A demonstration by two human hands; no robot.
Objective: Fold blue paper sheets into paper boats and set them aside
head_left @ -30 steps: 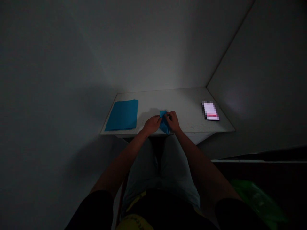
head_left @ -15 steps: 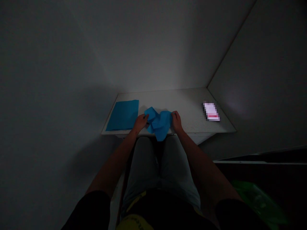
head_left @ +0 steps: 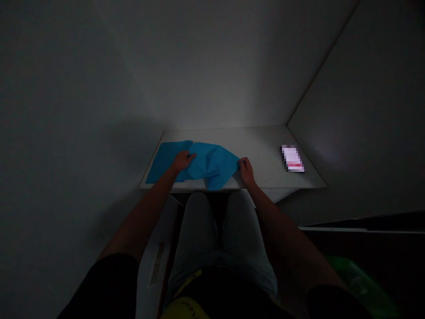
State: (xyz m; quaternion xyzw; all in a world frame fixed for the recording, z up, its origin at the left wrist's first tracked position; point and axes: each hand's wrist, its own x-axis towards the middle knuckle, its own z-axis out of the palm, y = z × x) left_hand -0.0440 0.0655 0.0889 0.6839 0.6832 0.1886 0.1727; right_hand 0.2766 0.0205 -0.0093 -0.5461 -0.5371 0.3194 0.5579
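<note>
A loose blue cloth (head_left: 217,161), thin and creased, stretches between my two hands over the white table. My left hand (head_left: 182,161) pinches its left end, above the flat blue sheet or folded stack (head_left: 162,160) at the table's left. At the other end, my right hand (head_left: 246,171) grips the cloth's right corner between thumb and fingers. The middle of the cloth sags in folds toward the table's front edge. Part of the flat blue piece is covered by my left hand and the cloth.
A phone with a lit, blurred screen (head_left: 292,158) lies at the right of the white table (head_left: 265,138). Grey walls stand close behind and on both sides. Something green and shiny (head_left: 361,283) is low at the right, in the dark.
My left hand has moved left, over the flat blue piece, pulling the bunched cloth out wider. My right hand has stayed nearly in place with its corner.
</note>
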